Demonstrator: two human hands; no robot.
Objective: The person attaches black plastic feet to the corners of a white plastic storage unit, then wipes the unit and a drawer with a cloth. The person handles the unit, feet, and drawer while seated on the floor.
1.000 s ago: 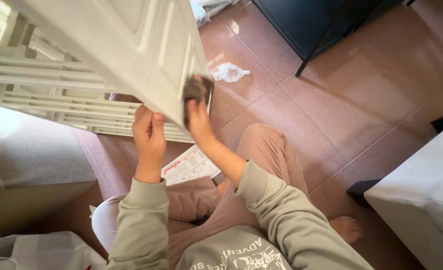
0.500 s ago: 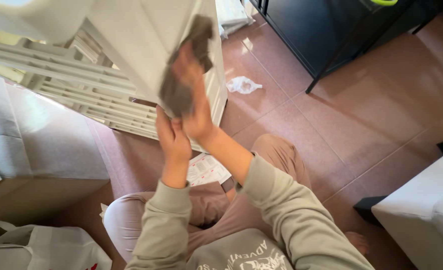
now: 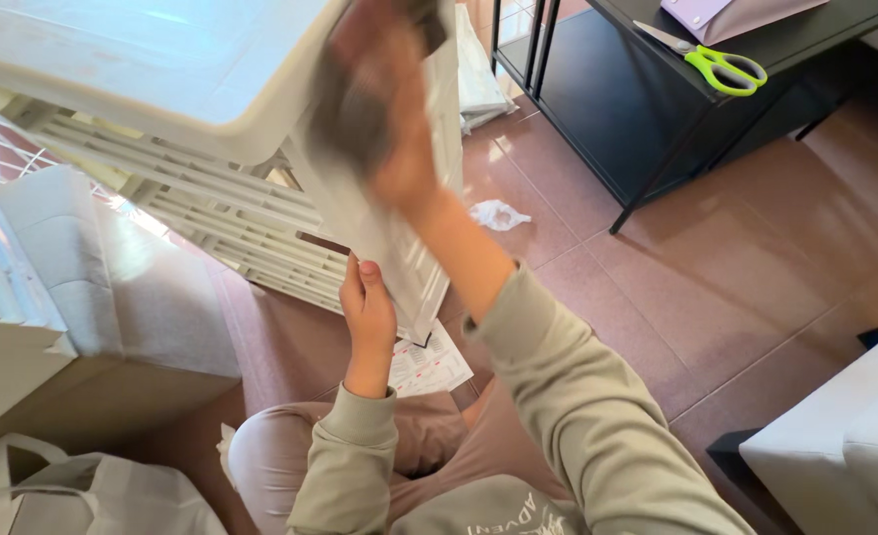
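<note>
right hand pressing a dark cloth against white cabinet panel; left hand gripping the panel's lower edge.

Perhaps a printed white leaflet on floor

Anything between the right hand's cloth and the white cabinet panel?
Nothing visible. The right hand presses the dark cloth flat on the white cabinet panel; the left hand grips the panel's lower edge, off to the side.
</note>
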